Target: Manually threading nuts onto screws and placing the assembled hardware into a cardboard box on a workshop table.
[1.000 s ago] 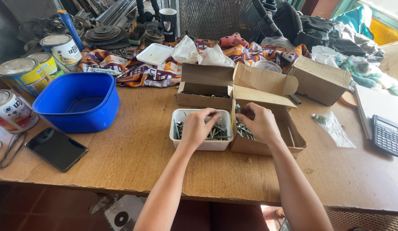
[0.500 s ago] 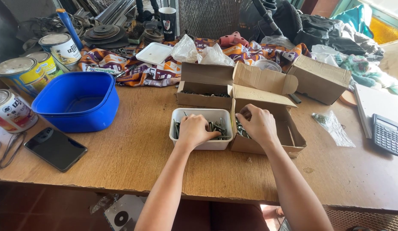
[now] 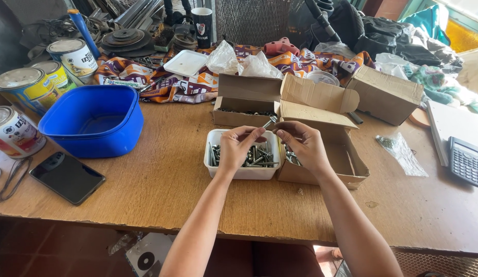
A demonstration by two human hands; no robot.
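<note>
My left hand [image 3: 238, 147] is raised above a white plastic tub [image 3: 242, 171] that holds several metal bolts. Its fingertips pinch a small bolt [image 3: 270, 122], which sticks up between both hands. My right hand [image 3: 302, 145] meets it from the right, fingers closed at the same bolt, and more metal pieces show under its palm. The right hand hovers over an open cardboard box [image 3: 347, 159] that touches the tub's right side.
A second open cardboard box [image 3: 246, 97] with bolts stands behind the tub, a closed one [image 3: 385, 95] further right. A blue basin [image 3: 92, 120], paint cans [image 3: 23, 90], a dark phone [image 3: 67, 177], a calculator [image 3: 466, 160] and a small plastic bag [image 3: 400, 152] lie around.
Both hands have lifted out of the tub and box and come together, now pinching one bolt between them above the tub's rim.
</note>
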